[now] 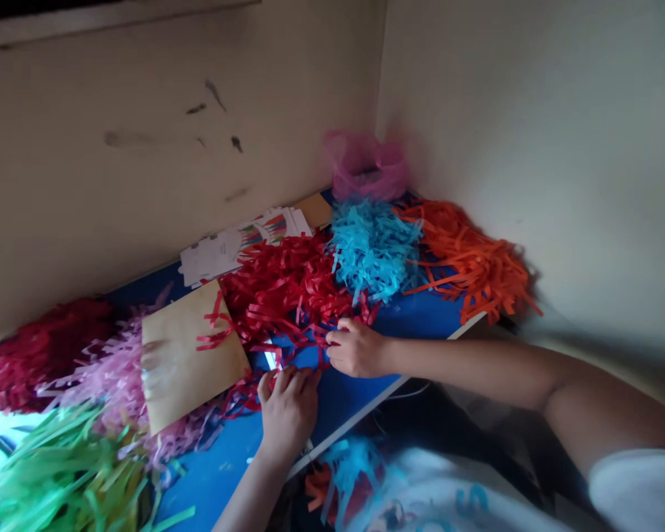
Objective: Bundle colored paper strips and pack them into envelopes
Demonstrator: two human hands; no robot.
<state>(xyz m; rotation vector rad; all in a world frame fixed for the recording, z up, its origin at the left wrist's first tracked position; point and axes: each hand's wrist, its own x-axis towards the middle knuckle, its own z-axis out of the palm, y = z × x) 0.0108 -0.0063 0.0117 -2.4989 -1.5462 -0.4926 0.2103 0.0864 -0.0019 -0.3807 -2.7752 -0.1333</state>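
A pile of shredded red paper strips (288,284) lies in the middle of the blue table (426,314), its loose ends trailing toward the front edge. My right hand (357,349) is closed at the pile's front, fingers curled in a pinch on the red strips. Just to its left, my left hand (291,406) has its fingers bent down over more red strips, the fingertips partly hidden. A small white piece (273,356) shows between the strips beside the left fingers. Left of the pile, a tan envelope (191,355) has a few red strips lying across it.
Blue strips (374,247) and orange strips (471,258) lie to the right, below a pink plastic bag (369,166) in the corner. Printed white sheets (244,244) rest along the wall. Pink (108,384), green (60,473) and dark red strips (60,340) spread out at left.
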